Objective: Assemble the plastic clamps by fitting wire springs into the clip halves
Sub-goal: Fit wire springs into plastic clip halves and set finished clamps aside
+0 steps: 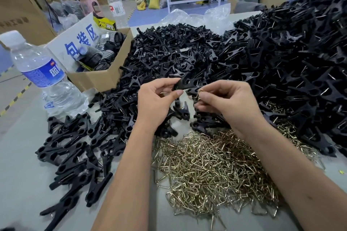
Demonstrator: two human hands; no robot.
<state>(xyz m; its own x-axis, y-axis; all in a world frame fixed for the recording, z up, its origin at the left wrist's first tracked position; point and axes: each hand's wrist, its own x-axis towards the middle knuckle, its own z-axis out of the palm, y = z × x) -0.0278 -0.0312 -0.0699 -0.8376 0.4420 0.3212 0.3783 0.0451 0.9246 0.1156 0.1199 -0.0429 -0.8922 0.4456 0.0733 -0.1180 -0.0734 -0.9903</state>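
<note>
Clip half (pixel 181 83) pinched by left hand (pixel 156 99); right hand (pixel 228 101) pinches a half-hidden wire spring (pixel 199 94).

1. A water bottle (pixel 40 73) with a blue label stands at the table's left edge.
2. An open cardboard box (pixel 101 77) beside it holds dark packaged items.
3. A second bottle (pixel 116 6) stands behind the box.
4. Crumpled clear plastic (pixel 195 17) lies at the far edge.
</note>
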